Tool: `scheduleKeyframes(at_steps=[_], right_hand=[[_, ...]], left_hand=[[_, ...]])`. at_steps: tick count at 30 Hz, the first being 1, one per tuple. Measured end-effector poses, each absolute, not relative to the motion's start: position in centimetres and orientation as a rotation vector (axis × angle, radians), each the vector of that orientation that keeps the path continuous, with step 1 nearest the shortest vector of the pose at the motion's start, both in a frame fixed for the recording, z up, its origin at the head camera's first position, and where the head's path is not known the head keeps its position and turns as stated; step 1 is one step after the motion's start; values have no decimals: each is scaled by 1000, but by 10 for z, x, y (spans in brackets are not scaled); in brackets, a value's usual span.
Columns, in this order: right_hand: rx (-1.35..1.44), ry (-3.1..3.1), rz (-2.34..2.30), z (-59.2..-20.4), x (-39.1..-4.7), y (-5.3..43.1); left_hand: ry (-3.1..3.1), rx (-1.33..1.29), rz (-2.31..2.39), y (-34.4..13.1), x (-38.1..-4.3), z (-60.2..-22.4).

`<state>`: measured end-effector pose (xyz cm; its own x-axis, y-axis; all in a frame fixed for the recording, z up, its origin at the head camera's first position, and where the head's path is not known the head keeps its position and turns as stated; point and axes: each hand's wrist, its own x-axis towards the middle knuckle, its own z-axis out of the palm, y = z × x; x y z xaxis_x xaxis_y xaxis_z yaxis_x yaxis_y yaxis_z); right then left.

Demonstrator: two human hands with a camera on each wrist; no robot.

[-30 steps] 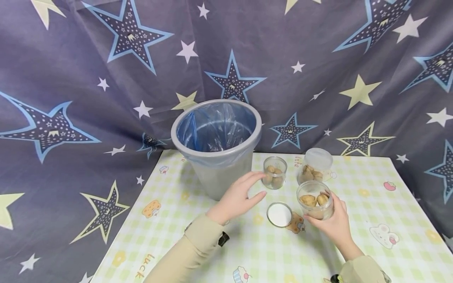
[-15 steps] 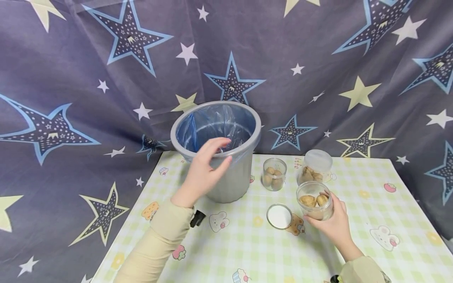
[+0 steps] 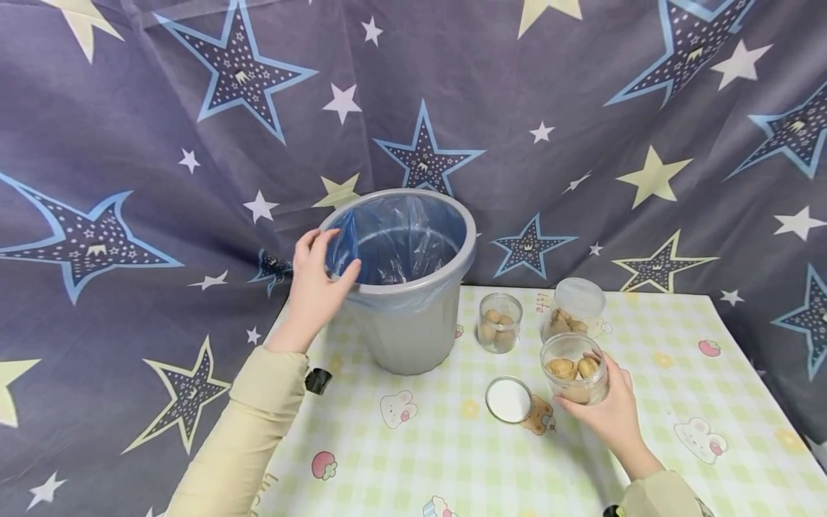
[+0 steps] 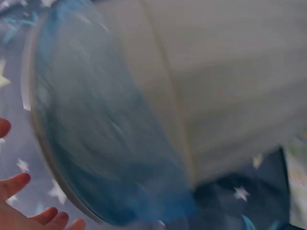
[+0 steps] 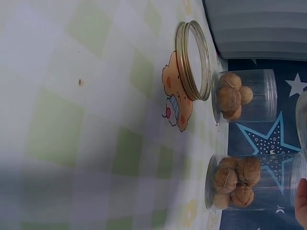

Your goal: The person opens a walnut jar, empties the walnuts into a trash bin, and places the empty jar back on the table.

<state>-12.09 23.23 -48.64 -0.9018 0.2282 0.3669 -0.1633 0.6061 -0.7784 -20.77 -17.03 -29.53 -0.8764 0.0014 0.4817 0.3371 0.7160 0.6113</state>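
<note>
My left hand is at the left rim of the grey bin, fingers bent and spread apart from the thumb, nothing seen between them. A blue liner bag lines the bin; in the left wrist view my fingers stand beside its rim. My right hand grips a clear open-topped jar with walnuts in it, held up over the table's right half. Only a fingertip of that hand and the jar's edge appear in the right wrist view.
A small clear jar with walnuts stands right of the bin. Another jar with walnuts, its top whitish, stands behind the held one. A round gold-rimmed lid lies on the checked tablecloth. A star-patterned curtain hangs behind.
My left hand has moved left from beside the small jar, across the bin's front, to the bin's left rim. My right hand keeps holding the walnut jar in nearly the same place.
</note>
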Motion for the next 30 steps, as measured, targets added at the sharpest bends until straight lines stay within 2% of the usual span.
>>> scheduleKeyframes(at_steps=[12,24,30], right_hand=[[-34,-2407,1211,-490,-122,232],[-12,-2412,1211,-480,-124,232],[37,-2382,1189,-466,-133,235]], left_hand=[[-2614,-120,-1142,-209,-229,-328],[-2614,-57,-1361,-216,-237,-345],[-2483,-59,-1643,-209,-240,-351]])
